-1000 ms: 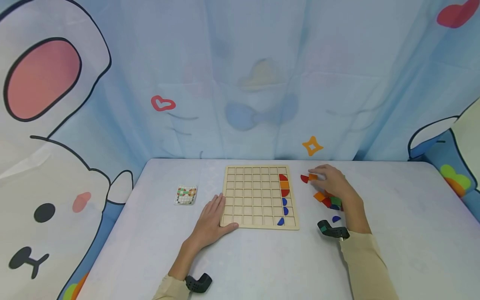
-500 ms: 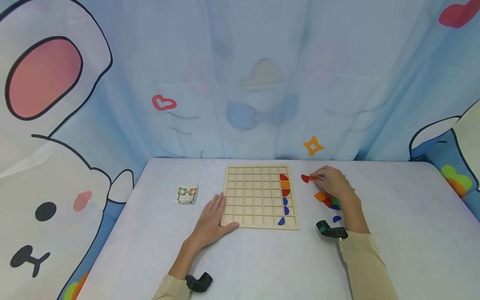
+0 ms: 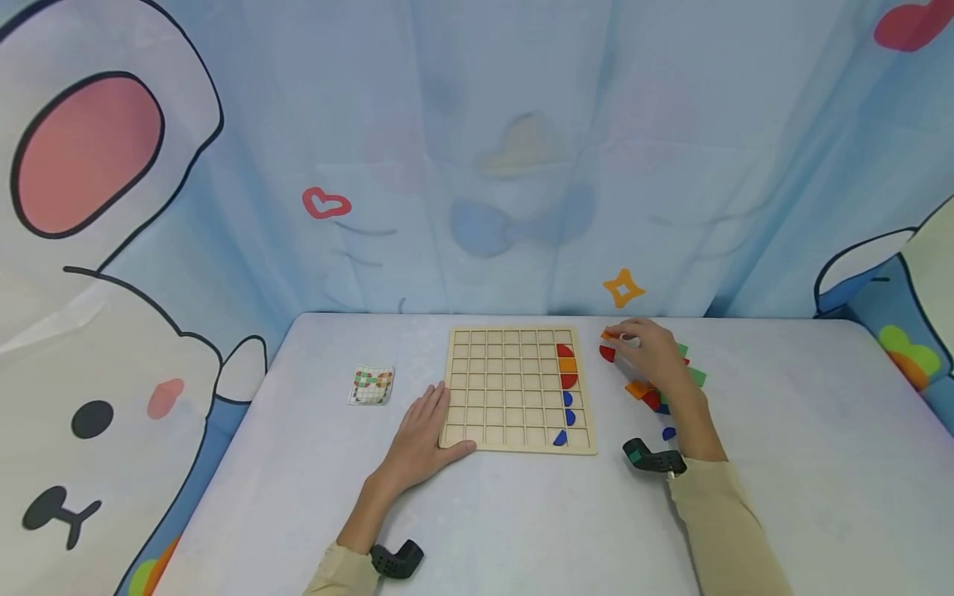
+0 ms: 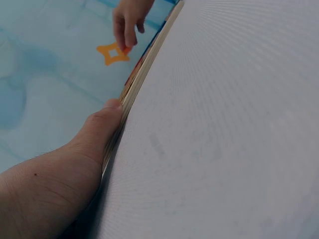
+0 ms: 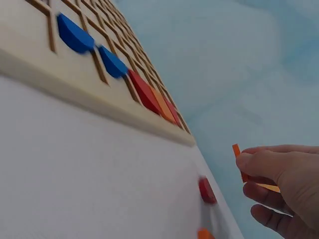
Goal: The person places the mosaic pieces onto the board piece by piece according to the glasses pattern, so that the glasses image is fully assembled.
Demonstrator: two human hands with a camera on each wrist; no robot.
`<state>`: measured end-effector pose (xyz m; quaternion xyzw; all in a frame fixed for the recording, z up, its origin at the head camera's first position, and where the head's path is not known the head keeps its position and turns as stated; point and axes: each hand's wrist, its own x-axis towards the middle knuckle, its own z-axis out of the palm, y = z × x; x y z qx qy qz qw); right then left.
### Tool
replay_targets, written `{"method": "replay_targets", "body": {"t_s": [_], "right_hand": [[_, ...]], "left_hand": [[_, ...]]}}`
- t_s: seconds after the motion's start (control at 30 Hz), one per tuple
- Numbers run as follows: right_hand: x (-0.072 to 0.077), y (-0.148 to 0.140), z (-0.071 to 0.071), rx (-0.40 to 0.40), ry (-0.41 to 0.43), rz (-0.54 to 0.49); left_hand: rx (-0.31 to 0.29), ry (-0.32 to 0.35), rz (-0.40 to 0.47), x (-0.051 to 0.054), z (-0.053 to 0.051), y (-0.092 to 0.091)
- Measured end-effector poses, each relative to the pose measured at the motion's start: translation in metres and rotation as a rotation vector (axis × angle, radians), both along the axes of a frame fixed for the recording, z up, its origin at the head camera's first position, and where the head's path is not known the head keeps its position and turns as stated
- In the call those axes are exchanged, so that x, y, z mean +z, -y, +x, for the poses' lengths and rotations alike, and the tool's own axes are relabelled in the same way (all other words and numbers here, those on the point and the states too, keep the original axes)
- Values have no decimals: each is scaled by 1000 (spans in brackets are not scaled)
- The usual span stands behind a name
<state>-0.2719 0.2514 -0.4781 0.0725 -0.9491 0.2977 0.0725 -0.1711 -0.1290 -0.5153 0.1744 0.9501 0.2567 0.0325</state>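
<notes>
My left hand [image 3: 420, 434] rests against the left edge of a wooden grid board [image 3: 503, 389], with its thumb along the near edge. Down the board's right column lie red pieces [image 3: 569, 381], an orange square [image 3: 567, 365] and blue pieces [image 3: 568, 399]. Right of the board, my right hand [image 3: 652, 356] pinches an orange tile [image 5: 237, 150] between thumb and fingers, lifted off the table. A second orange piece [image 5: 269, 187] shows behind those fingers in the right wrist view. Just below the held tile, a red rounded piece [image 3: 607, 353] lies on the table.
A loose pile of orange, red, green and blue pieces [image 3: 651, 399] lies under and beside my right forearm. A single blue piece [image 3: 668, 433] sits nearer. Left of the board is a small pattern card [image 3: 370, 385]. A blue curtain [image 3: 507, 248] hangs behind the table.
My right hand has taken hold of the orange tile beside the red piece, lifted it and moved slightly away from me. My left hand stays on the board.
</notes>
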Motion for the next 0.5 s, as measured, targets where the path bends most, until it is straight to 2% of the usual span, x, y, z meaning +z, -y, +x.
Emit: {"method": "replay_targets", "body": {"t_s": [0.1,0.27,0.37,0.5], "right_hand": [[-3,20,-2,72,-36,2],[-6,58,1,201,-42,93],[-6,72,3,207,-40,143],[-5,80,5,172,-41,165]], "left_hand": [[-3,7,-1,0,1,0],[-1,7,2,0,1,0],[-3,2,6,1,1,0],[-6,3,-1,2,0,0]]}}
